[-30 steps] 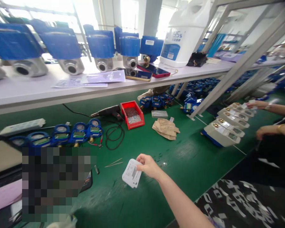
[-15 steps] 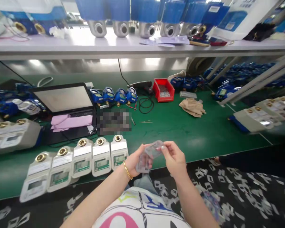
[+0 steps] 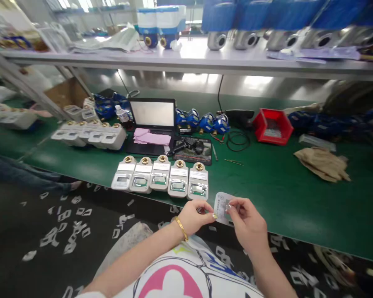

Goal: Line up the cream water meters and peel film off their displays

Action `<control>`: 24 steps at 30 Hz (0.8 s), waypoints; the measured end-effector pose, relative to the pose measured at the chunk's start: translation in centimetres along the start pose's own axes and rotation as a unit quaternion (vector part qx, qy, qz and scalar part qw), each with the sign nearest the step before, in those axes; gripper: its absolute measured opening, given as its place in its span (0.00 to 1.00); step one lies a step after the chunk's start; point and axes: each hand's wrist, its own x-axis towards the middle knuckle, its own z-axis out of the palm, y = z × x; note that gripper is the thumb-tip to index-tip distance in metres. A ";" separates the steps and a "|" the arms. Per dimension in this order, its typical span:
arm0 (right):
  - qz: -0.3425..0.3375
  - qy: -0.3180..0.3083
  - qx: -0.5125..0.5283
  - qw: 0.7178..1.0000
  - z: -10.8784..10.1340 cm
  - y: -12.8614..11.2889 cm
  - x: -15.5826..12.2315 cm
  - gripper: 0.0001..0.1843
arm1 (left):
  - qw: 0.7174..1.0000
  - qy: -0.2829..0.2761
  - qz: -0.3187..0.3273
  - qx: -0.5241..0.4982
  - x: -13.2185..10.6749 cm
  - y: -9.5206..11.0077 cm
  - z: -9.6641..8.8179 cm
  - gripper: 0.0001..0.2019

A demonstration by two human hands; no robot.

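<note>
One printed card [image 3: 221, 207] is low in the frame, right of centre; our right hand [image 3: 250, 225] pinches its right side; our left hand [image 3: 193, 218] curls at its left edge — whether gripping, we cannot tell; we should steady it lightly — flat, unbent.

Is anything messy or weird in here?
Yes. Pale scraps, some shaped like little frames, are strewn over the dark floor, which looks untidy. Also, a pink cloth lies across the laptop keyboard, a slightly odd spot.
</note>
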 end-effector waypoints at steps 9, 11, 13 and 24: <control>0.212 -0.420 0.331 0.818 3.9 0.7 -1.2 0.29 | 0.996 0.076 0.019 -0.038 -4.8 0.4 0.0 0.16; 0.220 -0.424 0.345 0.808 4.4 0.7 -1.3 0.30 | 0.995 0.098 0.020 -0.030 -5.4 0.4 0.1 0.15; 0.224 -0.428 0.349 0.803 4.5 0.7 -1.3 0.30 | 0.993 0.117 0.023 -0.023 -5.7 0.5 0.2 0.14; 0.097 -0.359 0.281 0.885 3.1 -0.3 -0.2 0.20 | 0.988 0.150 0.046 0.017 -5.2 0.7 -0.7 0.17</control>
